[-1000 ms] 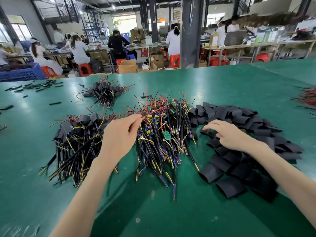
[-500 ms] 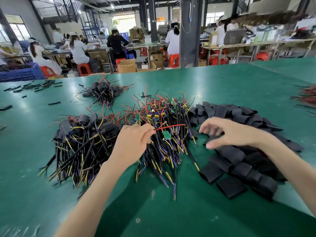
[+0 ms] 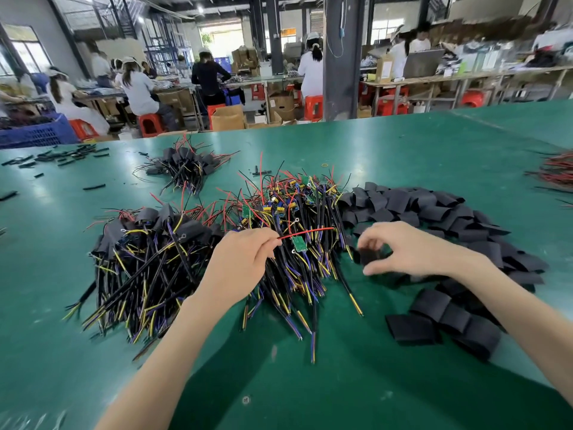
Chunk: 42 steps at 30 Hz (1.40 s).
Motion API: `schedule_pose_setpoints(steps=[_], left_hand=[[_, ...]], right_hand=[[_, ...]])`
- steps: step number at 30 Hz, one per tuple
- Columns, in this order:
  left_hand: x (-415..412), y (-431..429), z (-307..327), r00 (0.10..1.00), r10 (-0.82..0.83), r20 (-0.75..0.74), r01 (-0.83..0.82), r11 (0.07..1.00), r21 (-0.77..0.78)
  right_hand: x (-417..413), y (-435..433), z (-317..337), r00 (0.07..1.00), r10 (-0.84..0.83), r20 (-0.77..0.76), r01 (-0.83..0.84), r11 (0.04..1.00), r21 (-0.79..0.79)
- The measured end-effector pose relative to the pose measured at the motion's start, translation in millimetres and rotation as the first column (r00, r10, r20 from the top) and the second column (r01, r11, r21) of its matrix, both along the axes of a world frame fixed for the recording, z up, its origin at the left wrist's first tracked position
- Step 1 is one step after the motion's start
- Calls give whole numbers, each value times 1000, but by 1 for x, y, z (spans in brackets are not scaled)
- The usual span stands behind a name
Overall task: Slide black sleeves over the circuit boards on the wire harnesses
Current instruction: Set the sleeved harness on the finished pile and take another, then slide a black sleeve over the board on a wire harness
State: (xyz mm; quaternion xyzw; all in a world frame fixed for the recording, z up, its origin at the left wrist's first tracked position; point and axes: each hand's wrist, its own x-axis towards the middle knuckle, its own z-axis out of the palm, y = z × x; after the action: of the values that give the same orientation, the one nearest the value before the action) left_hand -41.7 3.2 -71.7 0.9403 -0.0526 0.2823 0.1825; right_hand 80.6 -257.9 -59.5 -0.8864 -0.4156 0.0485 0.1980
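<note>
- Toward the near edge of the green work table (image 3: 403,144), midway between its left and right edges, the pile of unsleeved wire harnesses (image 3: 310,212) is lying with its stripped wire ends pointing at the near edge.
- The left hand (image 3: 235,268) is hovering over the near-left part of this pile. Its thumb and forefinger are pinching one red wire (image 3: 307,232), which is running roughly level toward the right.
- A green circuit board (image 3: 299,244) is sitting tilted just below the red wire, on top of the pile. Whether it is joined to that wire cannot be told.
- The right hand (image 3: 412,249) is hovering beside the right flank of the pile, with thumb and curled fingers gripping one black sleeve (image 3: 370,256). The sleeve is showing blurred and is staying near the board without touching it.
- The stock of loose black sleeves (image 3: 434,209) is lying in an arc toward the right edge. It is touching the harness pile at its far end and curving round under the right forearm toward the near edge.
- A pile of sleeved harnesses (image 3: 145,249) is lying against the left side of the unsleeved pile.
- A smaller sleeved bundle (image 3: 186,166) is lying apart, nearer the far edge.
- Short black tube pieces (image 3: 68,156) are lying scattered at the far-left corner.
- A bundle of red wires (image 3: 555,172) is reaching in at the right edge.
</note>
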Motion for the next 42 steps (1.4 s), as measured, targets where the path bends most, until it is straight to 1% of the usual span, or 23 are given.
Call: schedule_pose_setpoints(steps=[2, 4, 7, 11, 14, 18, 21, 24, 27, 29, 30, 32, 33, 36, 37, 38, 40, 42], left_hand=[[0, -2, 0, 1000, -13, 5, 13, 1000, -8], [-1, -3, 0, 1000, -23, 1, 23, 1000, -19], [-1, -4, 0, 1000, -31, -2, 31, 999, -15], [-1, -6, 0, 999, -36, 5, 36, 999, 1], [-2, -8, 0, 1000, -24, -7, 24, 1000, 15], [-4, -10, 1, 999, -12, -35, 15, 997, 77], [-5, -13, 1, 999, -17, -34, 21, 993, 113], [-5, -21, 0, 997, -63, -33, 67, 991, 114], [-5, -36, -4, 987, -156, -43, 157, 987, 18], [-5, -45, -8, 974, -215, -69, 209, 974, -85], [-5, -47, -10, 967, -234, -98, 220, 966, -137], [-6, -46, -14, 959, -235, -160, 198, 955, -219], [-5, -42, -15, 958, -220, -185, 175, 958, -229], [-5, -33, -15, 965, -134, -228, 101, 983, -151], [-4, -32, -14, 962, -119, -245, 81, 984, -159], [-4, -32, -12, 957, -132, -260, 77, 975, -210], [-3, -33, -9, 943, -199, -268, 89, 924, -371], [-3, -35, -7, 936, -237, -259, 94, 879, -467]], right_hand=[[-1, 5, -1, 999, -44, 30, 38, 984, 174], [-5, 10, -1, 996, -56, 65, 33, 948, 316], [-11, 17, -3, 986, -47, 162, -21, 917, 398], [-15, 19, -4, 988, -48, 149, -24, 894, 447], [-18, 19, -3, 991, -21, 133, -43, 887, 459], [-22, 20, -1, 983, 6, 185, -87, 895, 437], [-27, 22, 1, 955, 17, 297, -129, 923, 362], [-35, 26, 1, 894, 9, 447, -148, 950, 276], [-48, 34, -5, 830, 43, 557, -190, 959, 209], [-54, 39, -10, 811, 64, 582, -209, 960, 186], [-54, 39, -11, 816, 55, 576, -199, 961, 191], [-50, 37, -11, 849, -10, 528, -143, 958, 247], [-47, 35, -10, 864, -57, 501, -105, 951, 290], [-35, 30, -7, 897, -200, 395, 9, 899, 437], [-31, 28, -5, 905, -231, 357, 33, 875, 483], [-28, 27, -4, 908, -254, 333, 48, 853, 519], [-24, 25, -3, 903, -283, 324, 63, 832, 551], [-22, 23, -4, 900, -294, 320, 68, 823, 564]])
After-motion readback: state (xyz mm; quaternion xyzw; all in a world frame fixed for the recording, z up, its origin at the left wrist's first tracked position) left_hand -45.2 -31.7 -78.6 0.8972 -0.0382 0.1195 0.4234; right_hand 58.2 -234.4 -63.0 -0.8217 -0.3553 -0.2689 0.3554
